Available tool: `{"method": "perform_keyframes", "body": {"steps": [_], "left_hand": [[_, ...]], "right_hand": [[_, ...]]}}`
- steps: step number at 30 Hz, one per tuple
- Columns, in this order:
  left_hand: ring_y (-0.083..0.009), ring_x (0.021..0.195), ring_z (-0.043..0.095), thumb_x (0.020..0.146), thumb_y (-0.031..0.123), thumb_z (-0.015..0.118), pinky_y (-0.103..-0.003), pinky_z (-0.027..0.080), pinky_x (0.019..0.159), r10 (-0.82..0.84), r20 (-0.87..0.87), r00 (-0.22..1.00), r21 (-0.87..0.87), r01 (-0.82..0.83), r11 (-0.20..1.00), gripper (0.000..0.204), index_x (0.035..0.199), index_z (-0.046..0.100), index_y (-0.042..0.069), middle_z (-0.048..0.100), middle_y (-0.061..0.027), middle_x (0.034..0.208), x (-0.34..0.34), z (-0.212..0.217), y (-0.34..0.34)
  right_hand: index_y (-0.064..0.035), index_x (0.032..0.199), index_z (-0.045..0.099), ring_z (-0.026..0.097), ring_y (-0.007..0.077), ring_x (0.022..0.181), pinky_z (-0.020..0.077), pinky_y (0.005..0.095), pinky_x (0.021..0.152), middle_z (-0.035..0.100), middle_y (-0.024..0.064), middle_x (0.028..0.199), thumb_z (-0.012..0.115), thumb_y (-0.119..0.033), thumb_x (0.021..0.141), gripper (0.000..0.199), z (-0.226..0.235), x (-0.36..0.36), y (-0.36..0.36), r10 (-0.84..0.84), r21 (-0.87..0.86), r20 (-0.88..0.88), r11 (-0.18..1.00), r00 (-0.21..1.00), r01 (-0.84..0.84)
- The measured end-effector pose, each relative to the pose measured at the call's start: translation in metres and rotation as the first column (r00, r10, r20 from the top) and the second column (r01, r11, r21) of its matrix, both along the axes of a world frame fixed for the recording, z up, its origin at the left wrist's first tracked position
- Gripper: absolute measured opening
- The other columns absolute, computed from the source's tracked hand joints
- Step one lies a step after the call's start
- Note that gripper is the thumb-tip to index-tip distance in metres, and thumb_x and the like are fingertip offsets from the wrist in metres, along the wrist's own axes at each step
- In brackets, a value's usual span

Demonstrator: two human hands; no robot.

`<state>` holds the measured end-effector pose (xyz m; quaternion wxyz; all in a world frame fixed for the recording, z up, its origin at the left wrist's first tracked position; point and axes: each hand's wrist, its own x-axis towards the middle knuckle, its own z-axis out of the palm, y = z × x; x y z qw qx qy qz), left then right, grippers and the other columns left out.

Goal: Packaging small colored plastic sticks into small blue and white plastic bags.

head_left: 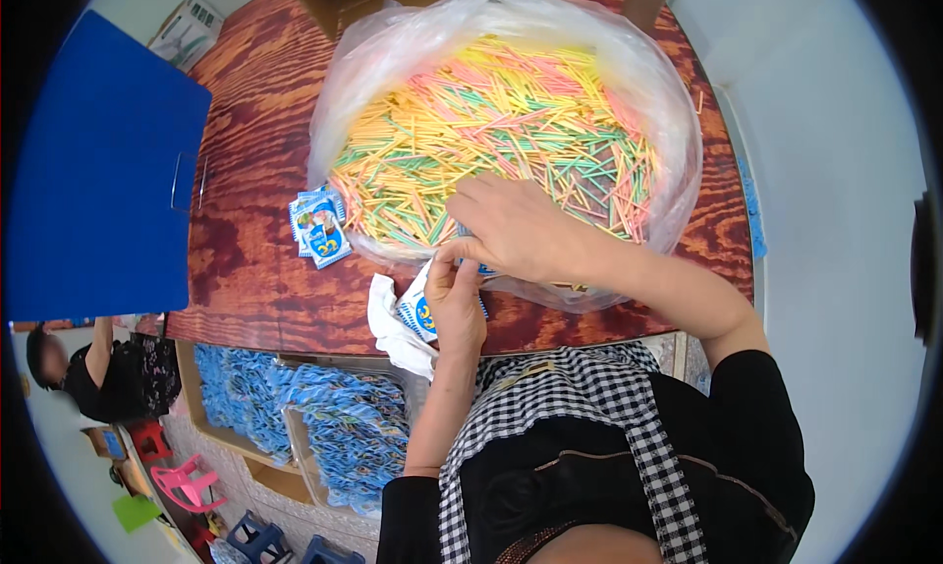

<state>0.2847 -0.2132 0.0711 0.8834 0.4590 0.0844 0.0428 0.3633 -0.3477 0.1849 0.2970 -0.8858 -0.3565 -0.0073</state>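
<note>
A large clear plastic bag (678, 171) lies open on the table, full of thin candy-like sticks (491, 122) in yellow, pink, green and orange. At its near rim my hands meet. My left hand (457, 304) is closed in a pinch, with a small blue packet (481, 267) showing at its fingertips. Over the sticks, my right hand (521, 225) has its fingers curled toward the left; what they hold is mostly hidden. Blue-and-white packets (417, 311) and a crumpled white cloth or tissue (385, 328) lie beside my left hand.
More small packets (321, 235) rest left of the bag on the red wood-patterned table (255, 181). A blue panel (108, 171) stands at the left. Below the table edge, boxes hold many blue packets (354, 426). Another person (108, 377) is at the far left, near stools (187, 480).
</note>
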Motion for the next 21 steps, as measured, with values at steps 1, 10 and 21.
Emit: {"method": "perform_keyframes", "body": {"steps": [1, 10, 21], "left_hand": [[-0.0103, 0.086, 0.058, 0.092, 0.004, 0.060, -0.024, 0.048, 0.072, -0.019, -0.004, 1.000, -0.033, 0.019, 0.999, 0.021, 0.112, 0.057, 0.003, 0.060, -0.0022, 0.101, 0.001, 0.000, 0.001], [-0.0090, 0.095, 0.058, 0.093, 0.004, 0.057, -0.023, 0.044, 0.083, -0.179, -0.095, 0.979, 0.072, 0.186, 0.980, 0.021, 0.113, 0.060, -0.001, 0.063, -0.0027, 0.108, 0.000, 0.017, 0.037], [-0.0143, 0.108, 0.057, 0.089, -0.003, 0.056, -0.027, 0.043, 0.093, -0.126, -0.002, 0.992, 0.386, 0.117, 0.915, 0.032, 0.121, 0.057, -0.005, 0.061, -0.0107, 0.119, -0.009, 0.031, 0.060]], "right_hand": [[0.0001, 0.093, 0.057, 0.058, 0.0313, 0.091, 0.0469, 0.0421, 0.076, 0.058, 0.0145, 0.092, 0.057, -0.031, 0.087, 0.031, -0.003, -0.002, 0.003, 0.008, 0.004, 0.000, 1.000, 1.000, -0.008], [-0.0014, 0.102, 0.056, 0.057, 0.0307, 0.090, 0.0484, 0.0368, 0.075, 0.054, 0.0135, 0.090, 0.059, -0.010, 0.083, 0.021, -0.037, -0.016, 0.021, 0.070, 0.254, 0.172, 0.960, 0.983, -0.113], [-0.0040, 0.079, 0.061, 0.055, 0.0232, 0.078, 0.0465, 0.0354, 0.062, 0.051, 0.0070, 0.080, 0.061, -0.011, 0.070, 0.012, -0.023, -0.041, 0.032, -0.157, 0.442, 0.179, 0.895, 0.971, 0.063]]}}
